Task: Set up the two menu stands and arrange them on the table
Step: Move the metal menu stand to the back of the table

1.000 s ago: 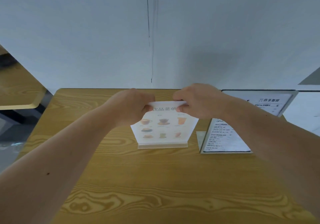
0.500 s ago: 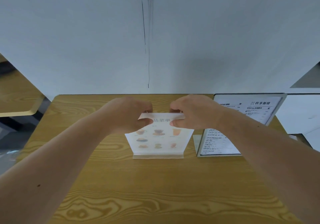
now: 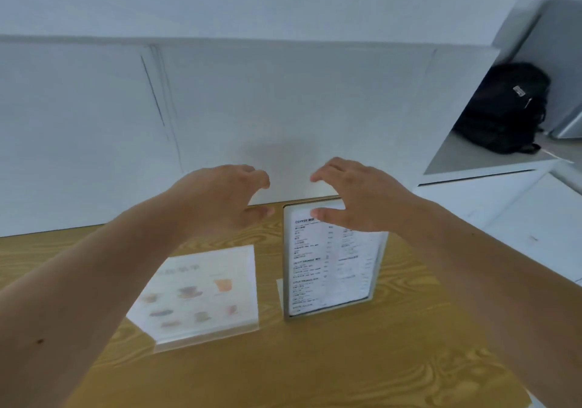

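A clear menu stand with drink pictures (image 3: 201, 294) sits on the wooden table (image 3: 315, 370) at centre left. To its right stands a tall framed text menu stand (image 3: 327, 266), upright. My left hand (image 3: 226, 196) hovers open above and behind the picture stand, left of the text stand's top. My right hand (image 3: 356, 193) is open over the text stand's top right corner, thumb in front of its face; whether it touches is unclear. Neither hand holds anything.
A white wall (image 3: 252, 118) runs along the table's far edge. A black backpack (image 3: 507, 108) rests on a grey ledge at the upper right. White surfaces lie to the right of the table.
Both hands have let go of the picture menu stand's top and moved up and right toward the text stand. The view has swung right.
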